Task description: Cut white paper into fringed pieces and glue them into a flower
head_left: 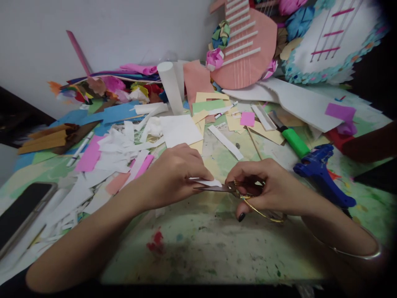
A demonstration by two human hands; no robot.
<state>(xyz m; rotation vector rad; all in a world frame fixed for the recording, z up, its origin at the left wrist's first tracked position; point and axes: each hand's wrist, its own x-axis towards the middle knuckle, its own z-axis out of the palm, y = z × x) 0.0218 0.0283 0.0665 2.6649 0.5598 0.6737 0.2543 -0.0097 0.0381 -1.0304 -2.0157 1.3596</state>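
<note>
My left hand [178, 174] is closed, pinching a small piece of white paper [207, 181] between thumb and fingers. In my right hand [263, 186] I grip a pair of scissors [217, 188] with gold-coloured handles. Their dark blades point left and lie right along the lower edge of the white paper, close to my left fingertips. How far the blades are parted is hard to make out. Part of the paper is hidden behind my left fingers.
White paper scraps [114, 145] heap at the left, near a phone [25, 215]. A blue glue gun [325, 174] and a green-handled knife [294, 140] lie at the right. Behind stand a white roll [170, 89] and a pink paper guitar shape [248, 49].
</note>
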